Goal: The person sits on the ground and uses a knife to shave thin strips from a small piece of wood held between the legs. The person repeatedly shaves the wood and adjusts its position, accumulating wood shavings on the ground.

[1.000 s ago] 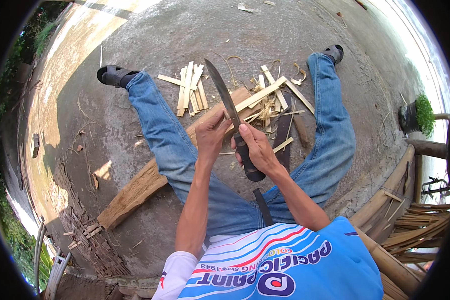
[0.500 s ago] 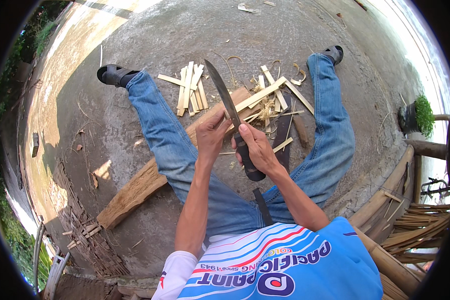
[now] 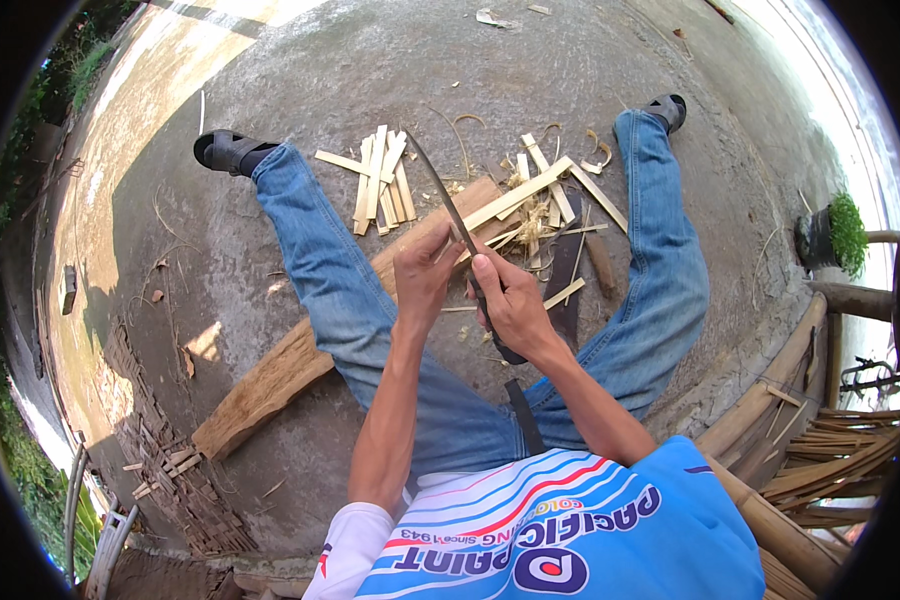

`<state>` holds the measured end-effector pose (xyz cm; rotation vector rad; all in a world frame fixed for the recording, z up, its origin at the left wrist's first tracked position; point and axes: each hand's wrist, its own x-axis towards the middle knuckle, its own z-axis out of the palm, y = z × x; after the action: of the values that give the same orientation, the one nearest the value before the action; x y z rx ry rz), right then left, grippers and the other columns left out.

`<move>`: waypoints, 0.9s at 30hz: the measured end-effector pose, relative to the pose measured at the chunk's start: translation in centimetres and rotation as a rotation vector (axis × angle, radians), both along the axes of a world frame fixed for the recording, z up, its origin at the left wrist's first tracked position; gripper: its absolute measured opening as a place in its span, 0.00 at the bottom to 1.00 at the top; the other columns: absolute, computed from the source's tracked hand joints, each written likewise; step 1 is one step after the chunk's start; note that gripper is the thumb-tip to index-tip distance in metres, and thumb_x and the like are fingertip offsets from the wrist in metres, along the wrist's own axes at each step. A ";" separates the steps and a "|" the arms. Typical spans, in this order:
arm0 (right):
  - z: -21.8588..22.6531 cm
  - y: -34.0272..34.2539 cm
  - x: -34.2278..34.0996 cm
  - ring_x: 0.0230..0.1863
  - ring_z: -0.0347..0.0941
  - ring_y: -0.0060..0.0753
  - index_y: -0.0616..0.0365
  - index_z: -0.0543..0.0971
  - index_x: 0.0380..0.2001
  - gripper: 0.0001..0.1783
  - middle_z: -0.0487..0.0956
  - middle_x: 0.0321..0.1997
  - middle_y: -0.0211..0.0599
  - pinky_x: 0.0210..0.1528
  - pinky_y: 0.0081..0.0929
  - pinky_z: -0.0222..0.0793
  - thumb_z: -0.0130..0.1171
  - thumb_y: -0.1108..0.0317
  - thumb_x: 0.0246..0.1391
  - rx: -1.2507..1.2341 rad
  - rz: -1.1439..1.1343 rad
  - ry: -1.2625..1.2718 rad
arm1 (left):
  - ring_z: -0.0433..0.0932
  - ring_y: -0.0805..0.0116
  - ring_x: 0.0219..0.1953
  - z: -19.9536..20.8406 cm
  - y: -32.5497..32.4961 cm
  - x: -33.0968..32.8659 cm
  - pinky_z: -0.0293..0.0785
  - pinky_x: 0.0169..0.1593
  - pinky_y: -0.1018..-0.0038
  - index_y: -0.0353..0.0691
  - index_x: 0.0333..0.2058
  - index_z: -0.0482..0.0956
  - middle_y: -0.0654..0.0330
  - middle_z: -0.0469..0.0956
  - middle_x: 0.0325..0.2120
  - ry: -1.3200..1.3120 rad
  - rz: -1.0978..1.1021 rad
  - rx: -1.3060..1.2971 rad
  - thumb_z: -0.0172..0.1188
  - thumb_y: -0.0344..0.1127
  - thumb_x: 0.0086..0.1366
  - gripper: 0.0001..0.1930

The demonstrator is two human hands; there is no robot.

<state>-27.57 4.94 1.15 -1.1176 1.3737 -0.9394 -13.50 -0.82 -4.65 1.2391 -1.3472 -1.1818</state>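
Note:
My right hand (image 3: 515, 305) is wrapped round the dark handle of a long knife (image 3: 438, 183), whose blade points up and away to the left, seen nearly edge-on. Close beside it, my left hand (image 3: 422, 275) is closed in a pinch on the near end of a pale bamboo strip (image 3: 530, 188). From there the strip runs away to the right, and the blade crosses it near my fingers. Beneath both lies a thick wooden plank (image 3: 270, 380), slanting under my left leg. Curly shavings (image 3: 550, 212) and loose strips surround the far end.
A stack of pale strips (image 3: 375, 185) lies by my left shin. Near my right leg are a dark flat piece (image 3: 567, 270) and a short brown stick (image 3: 601, 262). A potted plant (image 3: 847, 235) stands at the right, above bamboo poles (image 3: 770, 370).
My right hand has rolled the knife, so its broad blade now shows almost edge-on and its tip sits slightly lower. My left hand stays nearly in place.

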 end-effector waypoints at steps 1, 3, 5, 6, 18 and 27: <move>0.0 -0.1 0.0 0.20 0.67 0.19 0.46 0.68 0.72 0.27 0.71 0.21 0.28 0.26 0.27 0.69 0.44 0.52 0.77 -0.023 0.004 0.016 | 0.81 0.78 0.43 0.1 0.0 0.0 0.78 0.45 0.79 0.26 0.53 0.82 0.59 0.87 0.42 0.015 0.006 0.001 0.67 0.24 0.65 0.18; 0.5 0.1 0.0 0.20 0.66 0.20 0.46 0.68 0.73 0.27 0.70 0.20 0.29 0.26 0.27 0.68 0.43 0.53 0.77 -0.023 0.013 0.026 | 0.82 0.78 0.44 -0.7 0.2 0.2 0.78 0.48 0.78 0.31 0.53 0.83 0.61 0.87 0.42 0.021 0.003 0.004 0.67 0.25 0.67 0.17; 0.5 0.0 -0.1 0.20 0.67 0.19 0.47 0.68 0.72 0.27 0.71 0.21 0.28 0.25 0.26 0.68 0.43 0.52 0.77 -0.011 0.016 0.011 | 0.82 0.77 0.44 -0.7 0.1 0.2 0.79 0.50 0.78 0.33 0.54 0.84 0.62 0.86 0.43 0.029 -0.004 0.022 0.66 0.25 0.68 0.16; 0.1 -0.1 -0.2 0.20 0.68 0.18 0.48 0.69 0.72 0.27 0.72 0.23 0.28 0.24 0.24 0.67 0.44 0.51 0.77 0.000 0.016 -0.010 | 0.82 0.77 0.45 -0.8 0.0 0.2 0.79 0.51 0.78 0.34 0.54 0.84 0.62 0.86 0.43 0.034 -0.007 0.037 0.66 0.25 0.68 0.16; 0.9 -1.1 -1.0 0.20 0.67 0.18 0.54 0.72 0.69 0.28 0.71 0.24 0.26 0.24 0.23 0.67 0.41 0.50 0.78 0.025 0.114 -0.035 | 0.81 0.77 0.47 0.3 -0.1 -0.1 0.79 0.52 0.77 0.33 0.58 0.81 0.59 0.86 0.48 0.021 0.000 0.013 0.65 0.25 0.69 0.19; -0.6 -1.9 -3.4 0.18 0.69 0.20 0.57 0.68 0.71 0.30 0.70 0.24 0.28 0.22 0.25 0.68 0.35 0.49 0.78 0.101 0.087 -0.055 | 0.68 0.56 0.70 -3.3 2.2 3.0 0.66 0.70 0.69 0.26 0.70 0.61 0.40 0.69 0.66 -0.453 0.045 0.169 0.69 0.31 0.65 0.39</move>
<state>-31.01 3.04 0.54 -1.0590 1.3034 -0.8237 -10.49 1.35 -7.95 1.7244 -1.5553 -1.0362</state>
